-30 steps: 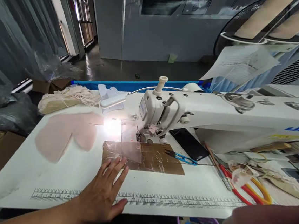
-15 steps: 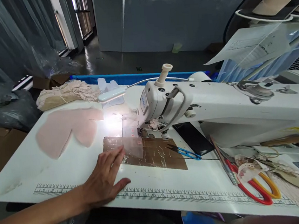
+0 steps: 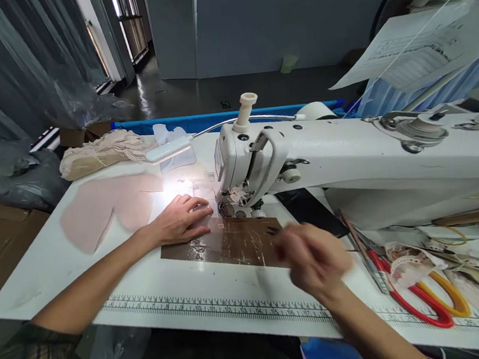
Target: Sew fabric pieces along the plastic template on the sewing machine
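Observation:
My left hand (image 3: 182,219) lies flat with fingers spread on a clear plastic piece (image 3: 214,232) beside the needle of the white sewing machine (image 3: 306,167). The piece rests on a brown taped patch (image 3: 229,245) of the white table (image 3: 148,284). My right hand (image 3: 315,259) hovers over the right end of that patch, smeared by motion, where small blue snips lay earlier; the snips are hidden now. A lamp (image 3: 169,149) on a bent arm lights the spot by the needle.
Pink cut fabric pieces (image 3: 106,206) lie at the left, and a bundle of cream lace (image 3: 101,150) behind them. Red and yellow scissors (image 3: 420,300) and clutter sit at the right. A black phone (image 3: 305,207) lies under the machine arm. A ruler (image 3: 235,309) marks the front edge.
My left hand slid forward from the table's front to the plastic piece by the needle. My right hand came up from below into view over the brown patch.

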The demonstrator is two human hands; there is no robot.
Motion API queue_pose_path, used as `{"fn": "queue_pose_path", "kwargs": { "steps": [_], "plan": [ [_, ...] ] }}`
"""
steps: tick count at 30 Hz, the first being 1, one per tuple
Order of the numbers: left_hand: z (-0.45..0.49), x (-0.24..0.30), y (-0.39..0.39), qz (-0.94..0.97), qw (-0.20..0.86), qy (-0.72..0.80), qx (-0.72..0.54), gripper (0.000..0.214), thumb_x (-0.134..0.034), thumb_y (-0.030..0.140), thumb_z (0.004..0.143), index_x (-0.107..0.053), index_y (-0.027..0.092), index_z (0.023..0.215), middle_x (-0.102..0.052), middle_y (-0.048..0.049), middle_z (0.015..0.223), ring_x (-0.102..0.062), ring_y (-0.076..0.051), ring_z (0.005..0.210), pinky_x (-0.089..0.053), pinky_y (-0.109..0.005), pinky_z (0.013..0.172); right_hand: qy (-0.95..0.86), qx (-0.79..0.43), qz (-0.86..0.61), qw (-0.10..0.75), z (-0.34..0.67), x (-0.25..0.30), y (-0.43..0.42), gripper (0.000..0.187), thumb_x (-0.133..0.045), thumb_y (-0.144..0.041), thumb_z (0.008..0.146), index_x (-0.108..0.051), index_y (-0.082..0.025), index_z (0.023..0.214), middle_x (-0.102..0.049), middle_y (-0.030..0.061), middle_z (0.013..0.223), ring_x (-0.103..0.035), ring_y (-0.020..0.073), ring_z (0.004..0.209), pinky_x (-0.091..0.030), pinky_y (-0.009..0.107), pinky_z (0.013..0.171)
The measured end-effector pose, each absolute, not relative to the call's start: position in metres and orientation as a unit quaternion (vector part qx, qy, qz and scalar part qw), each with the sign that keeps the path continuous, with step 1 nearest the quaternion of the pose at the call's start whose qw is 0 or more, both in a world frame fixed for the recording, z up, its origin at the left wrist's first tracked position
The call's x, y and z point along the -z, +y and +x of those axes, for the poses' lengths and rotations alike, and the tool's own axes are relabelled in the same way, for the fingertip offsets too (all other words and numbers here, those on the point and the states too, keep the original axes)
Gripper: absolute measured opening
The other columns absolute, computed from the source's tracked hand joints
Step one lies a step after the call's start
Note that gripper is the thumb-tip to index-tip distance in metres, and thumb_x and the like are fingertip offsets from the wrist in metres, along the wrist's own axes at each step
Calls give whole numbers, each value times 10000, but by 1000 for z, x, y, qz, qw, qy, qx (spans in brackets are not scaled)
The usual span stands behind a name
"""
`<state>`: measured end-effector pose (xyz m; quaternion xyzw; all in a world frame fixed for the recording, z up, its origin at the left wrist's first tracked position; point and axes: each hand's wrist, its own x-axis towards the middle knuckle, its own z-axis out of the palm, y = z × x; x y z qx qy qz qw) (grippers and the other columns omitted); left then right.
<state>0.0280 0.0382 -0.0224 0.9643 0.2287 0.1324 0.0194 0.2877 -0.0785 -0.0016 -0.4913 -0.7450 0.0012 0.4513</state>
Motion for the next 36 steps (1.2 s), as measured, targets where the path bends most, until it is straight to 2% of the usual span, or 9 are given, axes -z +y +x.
{"fn": "queue_pose_path", "kwargs": {
  "steps": [2,4,6,9,13,16,19,27,36],
  "plan": [
    [27,24,37,964,-5,225,-142,429,-427,470,987,-560,160,1254,-584,-145,1239,-560,-259,956,-464,-427,806,-762,-79,-548,336,282,6,-58,307,-490,-311,926,-573,-194,655,-556,-15,515,-476,112,428,-343,238,452],
    [28,25,35,961,-34,217,-168,432,-425,469,988,-570,139,1228,-603,-160,1203,-570,-263,931,-469,-423,769,-747,-127,-616,216,277,12,-36,215,-522,-316,879,-623,-193,736,-656,28,622,-562,157,513,-341,255,490],
    [30,25,33,955,-52,201,-213,365,-442,409,992,-595,126,1164,-638,-154,1140,-586,-250,895,-473,-399,727,-718,-137,-659,178,273,20,-21,220,-514,-337,879,-655,-185,804,-716,79,751,-644,220,646,-375,275,545],
    [33,23,27,943,-41,160,-288,186,-488,238,971,-636,130,1003,-688,-103,969,-602,-190,776,-478,-339,658,-705,-131,-657,233,273,33,-14,258,-492,-344,891,-680,-175,838,-730,107,815,-686,271,768,-434,302,611],
    [37,21,15,939,69,97,-321,87,-570,140,888,-654,130,870,-693,-78,886,-630,-165,766,-523,-299,669,-761,-153,-548,312,278,43,-24,288,-478,-271,899,-720,-182,1028,-729,83,943,-689,227,841,-492,289,679],
    [36,22,13,943,152,83,-284,72,-624,184,868,-676,137,848,-700,-73,891,-644,-163,792,-541,-283,698,-805,-124,-518,262,281,44,-31,344,-482,-239,907,-713,-265,1160,-706,60,1076,-677,193,833,-490,271,657],
    [33,27,16,945,180,94,-257,130,-624,213,894,-699,163,801,-703,-56,870,-641,-144,755,-526,-264,668,-824,-89,-519,209,280,44,-33,383,-513,-200,887,-699,-330,1196,-686,47,1123,-667,180,852,-476,254,634],
    [29,29,21,935,211,99,-268,123,-680,253,874,-716,139,903,-703,-87,935,-650,-168,813,-529,-290,706,-826,-71,-525,192,278,44,-32,409,-520,-190,877,-683,-334,1223,-686,46,1076,-648,177,828,-468,250,613],
    [30,33,21,947,160,115,-252,141,-611,191,912,-723,186,827,-693,-43,860,-598,-137,728,-482,-292,684,-810,-90,-557,162,275,37,-34,365,-535,-219,896,-700,-355,1192,-692,29,1005,-634,166,716,-454,259,609]
  ]
}}
